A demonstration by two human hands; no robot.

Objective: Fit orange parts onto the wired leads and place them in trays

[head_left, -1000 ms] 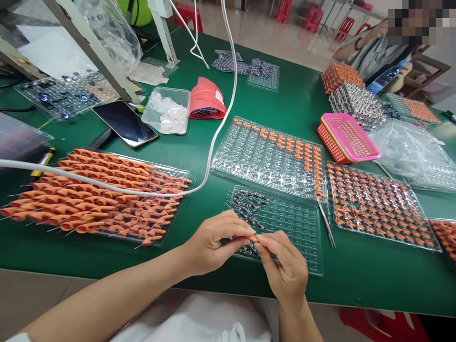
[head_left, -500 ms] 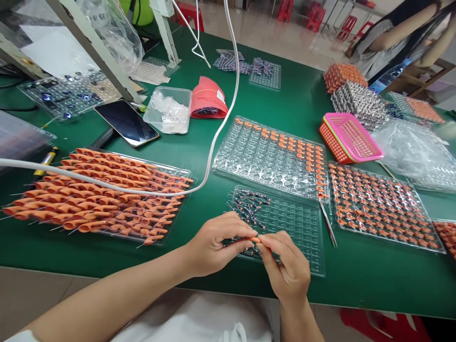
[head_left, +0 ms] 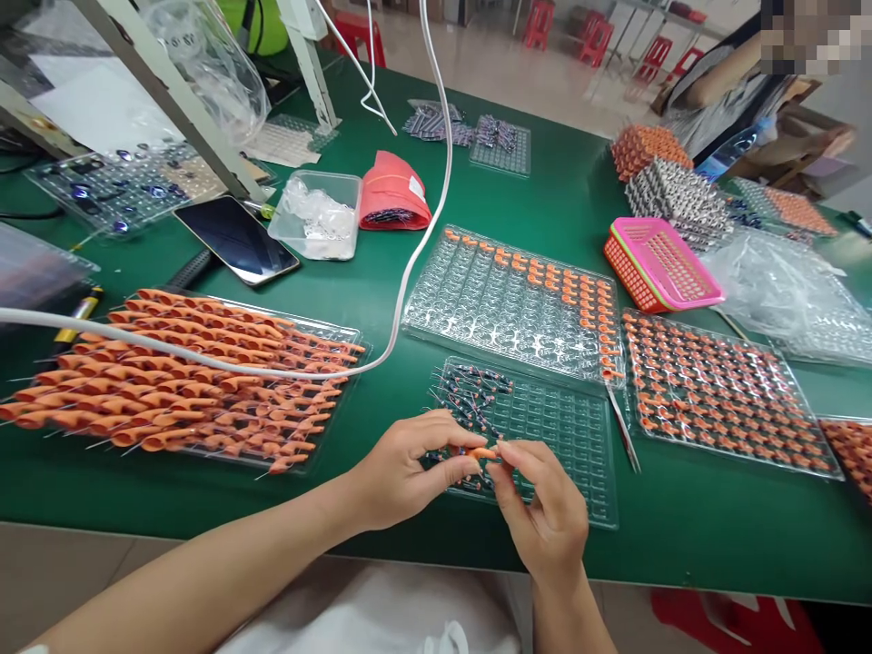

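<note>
Head view: the left hand (head_left: 409, 470) pinches a small orange molded piece (head_left: 485, 453) between thumb and forefinger, over the lower clear tray (head_left: 579, 440); the right hand (head_left: 549, 509) pinches its opposite end. Fingertips cover both ends (exact shape unreadable). The hands partly hide the dark wired parts (head_left: 473, 400) in that tray. Further orange pieces (head_left: 853, 447) are cut off by the right edge.
</note>
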